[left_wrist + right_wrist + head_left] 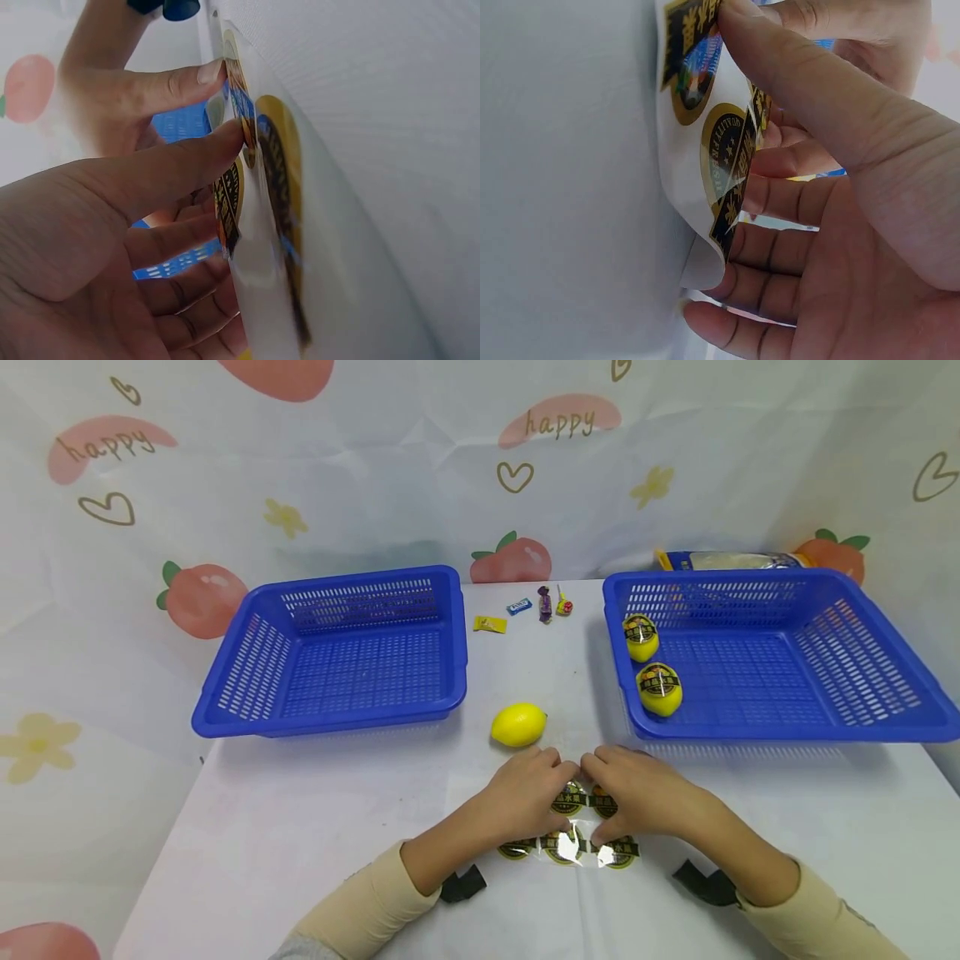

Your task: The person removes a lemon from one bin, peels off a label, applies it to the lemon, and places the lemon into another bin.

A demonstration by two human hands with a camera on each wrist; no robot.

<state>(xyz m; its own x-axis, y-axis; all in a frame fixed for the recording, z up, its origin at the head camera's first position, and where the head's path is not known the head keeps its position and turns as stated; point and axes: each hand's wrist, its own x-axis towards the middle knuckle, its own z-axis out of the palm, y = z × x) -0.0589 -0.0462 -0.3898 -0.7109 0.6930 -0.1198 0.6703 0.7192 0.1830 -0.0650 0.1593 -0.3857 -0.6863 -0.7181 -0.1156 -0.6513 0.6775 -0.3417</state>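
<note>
A clear sheet of round black-and-gold stickers (pixel 563 846) lies on the white table in front of the person, its far part between the two hands. The left hand (pixel 527 795) grips the sheet from the left; in the left wrist view its thumb (pixel 176 166) presses a sticker while the other fingers curl at the far edge. From the right, the right hand (pixel 640 795) holds it too, thumb over a sticker and fingers at the lifted edge of the sheet (pixel 686 169). A plain yellow lemon (pixel 519 725) rests just beyond the left hand.
A blue basket (pixel 330 724) stands at the left, another blue basket (pixel 795 729) at the right. Two stickered lemons (pixel 660 690) sit in the right one. Small wrapped candies (pixel 518 606) and a lollipop (pixel 564 604) lie at the back. Behind the right basket is a plastic packet (pixel 738 560).
</note>
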